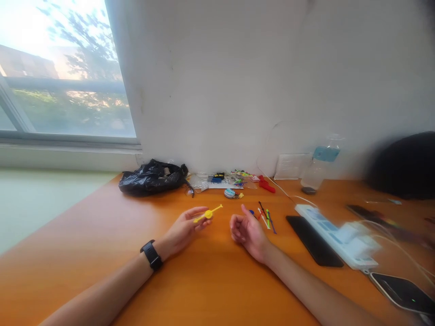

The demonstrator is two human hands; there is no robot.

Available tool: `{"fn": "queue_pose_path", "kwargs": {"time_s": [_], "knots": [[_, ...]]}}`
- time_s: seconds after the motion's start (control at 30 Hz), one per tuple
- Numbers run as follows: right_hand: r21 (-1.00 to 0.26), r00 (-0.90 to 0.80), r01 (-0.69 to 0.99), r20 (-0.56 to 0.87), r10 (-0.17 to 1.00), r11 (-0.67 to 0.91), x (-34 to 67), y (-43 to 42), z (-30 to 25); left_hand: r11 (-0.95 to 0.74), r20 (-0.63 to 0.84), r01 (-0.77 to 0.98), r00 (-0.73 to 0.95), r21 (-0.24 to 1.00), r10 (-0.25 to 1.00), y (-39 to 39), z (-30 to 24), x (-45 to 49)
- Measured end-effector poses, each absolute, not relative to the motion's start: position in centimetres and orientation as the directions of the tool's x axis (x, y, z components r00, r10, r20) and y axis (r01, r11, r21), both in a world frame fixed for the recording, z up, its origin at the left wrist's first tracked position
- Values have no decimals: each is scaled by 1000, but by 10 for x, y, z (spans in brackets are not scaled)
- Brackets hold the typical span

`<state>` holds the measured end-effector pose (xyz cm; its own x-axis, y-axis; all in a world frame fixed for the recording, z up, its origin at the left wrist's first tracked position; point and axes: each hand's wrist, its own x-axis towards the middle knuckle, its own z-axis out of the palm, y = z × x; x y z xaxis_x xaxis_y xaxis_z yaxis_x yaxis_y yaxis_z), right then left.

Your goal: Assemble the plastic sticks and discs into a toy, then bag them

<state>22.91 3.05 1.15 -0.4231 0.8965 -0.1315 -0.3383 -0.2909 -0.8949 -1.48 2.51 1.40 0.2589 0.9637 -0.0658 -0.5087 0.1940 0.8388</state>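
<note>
My left hand (186, 227), with a black watch (151, 255) on its wrist, holds a thin yellow plastic stick (208, 214) that has a round disc at its middle and arrow-like ends. The stick tilts up to the right above the table. To its right hovers my right hand (249, 233), thumb raised and fingers loosely curled, with nothing visible in it. Just beyond that hand lie several thin coloured plastic sticks (268, 219) in green, white, purple and dark tones. A blue round piece (251, 212) is partly hidden behind my right thumb.
Along the wall are a black plastic bag (152, 177), clear packets (200, 182), a red object (267, 184) and a clear bottle (319, 165). A small round tin-like item (230, 194) lies nearer. At right are a black phone (314, 240), a white power strip (335, 235) and another phone (404, 290).
</note>
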Motion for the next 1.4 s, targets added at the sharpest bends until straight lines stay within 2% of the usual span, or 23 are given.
{"fn": "queue_pose_path", "kwargs": {"time_s": [0.3,0.4,0.5,0.63,0.8,0.93,1.1,1.23,1.3,1.4], "knots": [[-909,-412,-313,-131,901,-276,228,29,13,175,-60,-478,246,861,968,23,19,-15],[-940,-343,-277,-97,934,-199,225,27,11,160,-40,-436,271,886,962,22,21,-14],[-979,-292,-184,-28,956,-85,220,23,9,149,-40,-335,311,930,950,19,21,-12],[-1000,-325,-20,21,945,15,217,19,7,91,-16,-190,364,978,931,18,15,-9],[-996,-366,60,45,930,71,217,22,3,-128,106,37,363,991,926,27,2,-10],[-991,-385,85,59,921,100,217,25,-1,-343,245,255,350,904,904,33,-3,-14],[-974,-405,163,79,911,157,217,23,-7,-533,404,509,349,676,846,36,-3,-20],[-922,-381,263,170,909,283,224,25,4,-638,508,531,390,558,768,38,-4,-22],[-872,-365,332,233,901,360,235,31,17,-662,525,526,408,534,747,39,-3,-23],[-821,-296,429,266,918,376,263,46,39,-668,533,531,409,521,741,38,-1,-24]]}}
